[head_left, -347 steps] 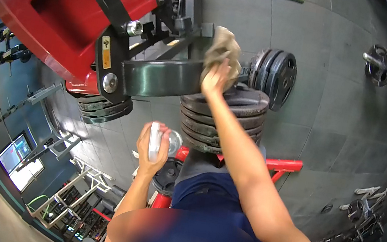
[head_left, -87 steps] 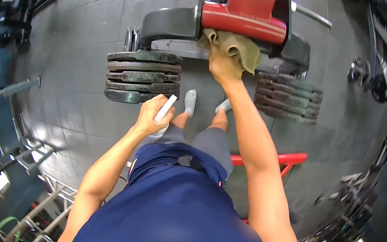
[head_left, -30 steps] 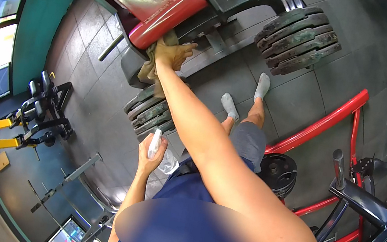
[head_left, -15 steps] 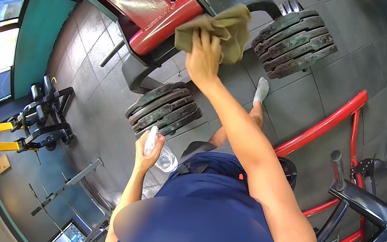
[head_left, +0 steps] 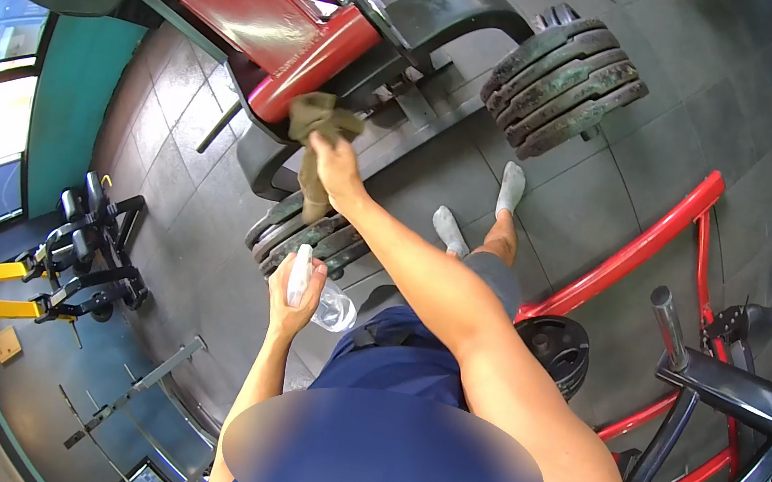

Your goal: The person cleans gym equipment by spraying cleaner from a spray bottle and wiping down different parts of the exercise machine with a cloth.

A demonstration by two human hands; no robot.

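Cloth gripped in my right hand – spray bottle in my left hand.
My right fingers are closed on the bunched cloth, by the lower end of the red tube; I can't tell if they touch. The cloth's tail hangs over the near plate stack, beside my curled left hand. Right of my right hand, open floor runs to the far plate stack.

Red machine frame; navy shirt; olive cloth.
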